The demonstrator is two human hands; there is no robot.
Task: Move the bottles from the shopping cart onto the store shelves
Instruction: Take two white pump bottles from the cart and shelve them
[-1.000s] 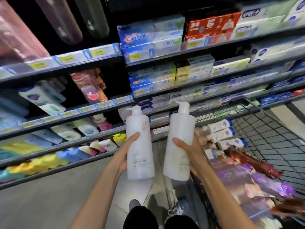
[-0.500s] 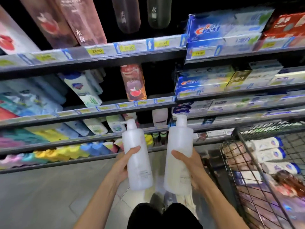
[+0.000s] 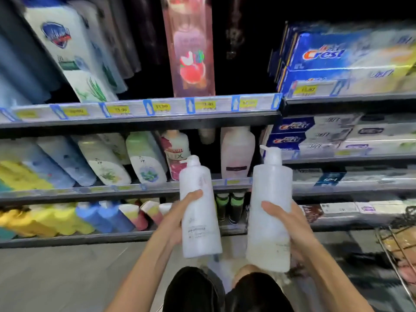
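Observation:
I hold two white pump bottles upright in front of the store shelves. My left hand (image 3: 177, 218) grips the smaller white bottle (image 3: 199, 212) around its middle. My right hand (image 3: 290, 224) grips the larger white bottle (image 3: 270, 212) from its right side. Behind the bottles, the middle shelf (image 3: 139, 190) carries a row of body-wash bottles and has a dark gap beside a pale pink bottle (image 3: 237, 152). Only a corner of the shopping cart (image 3: 396, 251) shows at the right edge.
The upper shelf (image 3: 144, 109) has yellow price tags and tall bottles, among them a pink one (image 3: 190, 46). Toothpaste boxes (image 3: 346, 61) fill the shelves on the right. The low shelf (image 3: 112, 236) holds yellow and blue bottles. Grey floor lies below, with my dark-trousered knees at the bottom.
I have crouched and come closer to the shelves, which now look larger. The view swung left, so the cart slid almost out of sight. Both hands still hold their bottles.

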